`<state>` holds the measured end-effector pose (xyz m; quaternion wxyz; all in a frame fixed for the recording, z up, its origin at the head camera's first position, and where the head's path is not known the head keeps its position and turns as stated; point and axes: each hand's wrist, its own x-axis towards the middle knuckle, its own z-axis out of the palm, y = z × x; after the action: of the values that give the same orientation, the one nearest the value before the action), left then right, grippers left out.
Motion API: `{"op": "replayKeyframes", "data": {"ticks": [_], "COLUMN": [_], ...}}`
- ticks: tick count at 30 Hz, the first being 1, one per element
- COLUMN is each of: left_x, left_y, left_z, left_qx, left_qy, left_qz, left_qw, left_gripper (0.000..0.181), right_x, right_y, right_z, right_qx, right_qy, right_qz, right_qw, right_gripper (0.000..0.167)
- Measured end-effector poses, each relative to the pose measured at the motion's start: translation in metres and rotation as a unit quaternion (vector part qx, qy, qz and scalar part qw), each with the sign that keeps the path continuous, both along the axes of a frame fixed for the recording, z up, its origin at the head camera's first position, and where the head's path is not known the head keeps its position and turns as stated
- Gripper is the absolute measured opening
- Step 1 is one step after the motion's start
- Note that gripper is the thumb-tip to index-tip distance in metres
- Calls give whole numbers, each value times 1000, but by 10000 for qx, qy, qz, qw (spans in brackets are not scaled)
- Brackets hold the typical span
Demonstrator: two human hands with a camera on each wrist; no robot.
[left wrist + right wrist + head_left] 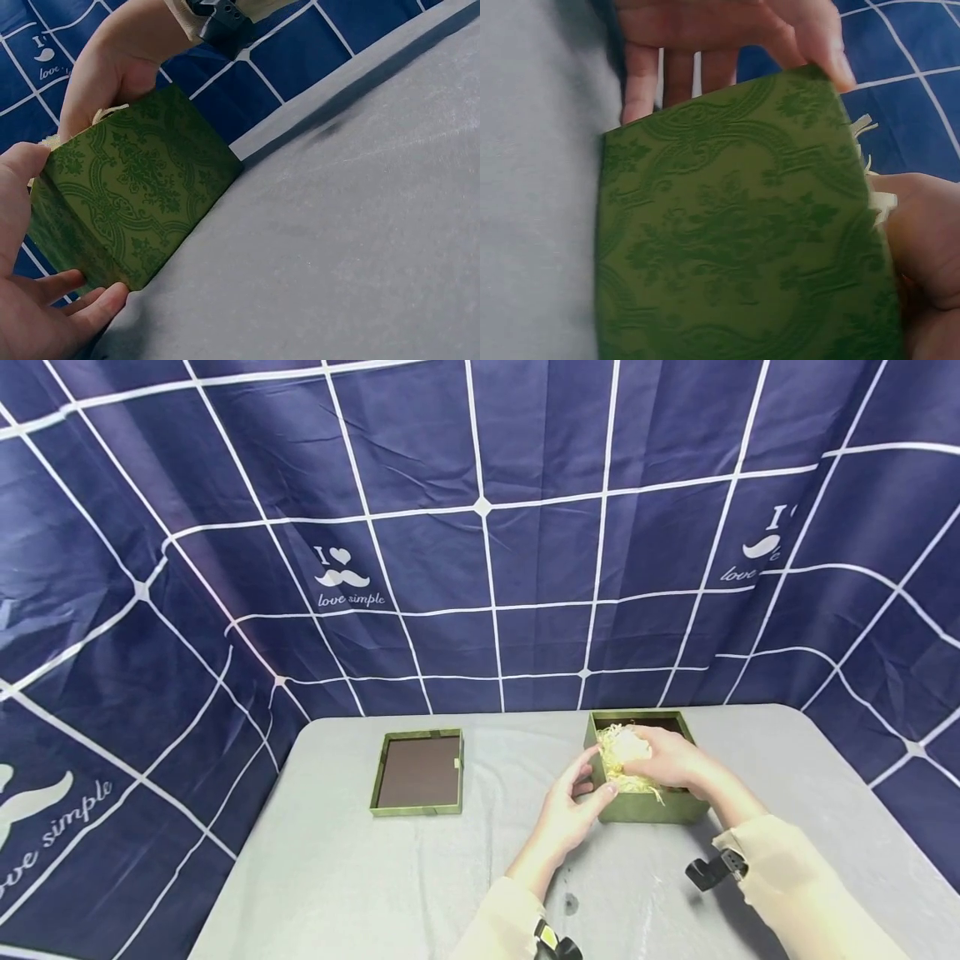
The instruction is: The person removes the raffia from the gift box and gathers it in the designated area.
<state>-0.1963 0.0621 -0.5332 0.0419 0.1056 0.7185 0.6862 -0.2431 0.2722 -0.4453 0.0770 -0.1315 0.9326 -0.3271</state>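
A green patterned box [652, 807] stands at the right of the table, its inside dark brown. Pale yellow shredded paper [617, 760] lies in its left part, and some strands hang over the near rim. My right hand [667, 758] reaches into the box, thumb and fingers around a whitish clump of the shreds. Whether something else is within the clump is hidden. My left hand [567, 810] rests against the box's left side. Its thumb touches the rim near the front corner, and its extended fingers lie along the side wall, also seen in the right wrist view.
A shallow green-edged box lid [417, 772] with a dark brown inside lies left of the box on the grey table [337, 877]. A dark blue curtain [540, 552] with white lines hangs behind and beside the table. Small black devices are strapped at both wrists.
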Motion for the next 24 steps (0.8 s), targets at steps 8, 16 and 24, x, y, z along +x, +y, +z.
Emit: {"op": "replayKeyframes", "data": {"ticks": [8,16,24], "left_x": [0,0,0], "left_y": [1,2,1], "left_z": [-3,-4,-4], "left_qx": [-51,-27,-28], "left_qy": [42,15,48], "left_qz": [44,86,103], "left_qw": [10000,10000,9999], "left_gripper": [58,59,59], "right_x": [1,3,4], "right_y": [8,25,44], "right_z": [25,54,66], "right_qx": [-358,-283,-1164], "right_qy": [429,727,802], "right_qz": [151,-79,-317], "right_qw": [9983,9969,9895], "right_gripper": [75,77,60]}}
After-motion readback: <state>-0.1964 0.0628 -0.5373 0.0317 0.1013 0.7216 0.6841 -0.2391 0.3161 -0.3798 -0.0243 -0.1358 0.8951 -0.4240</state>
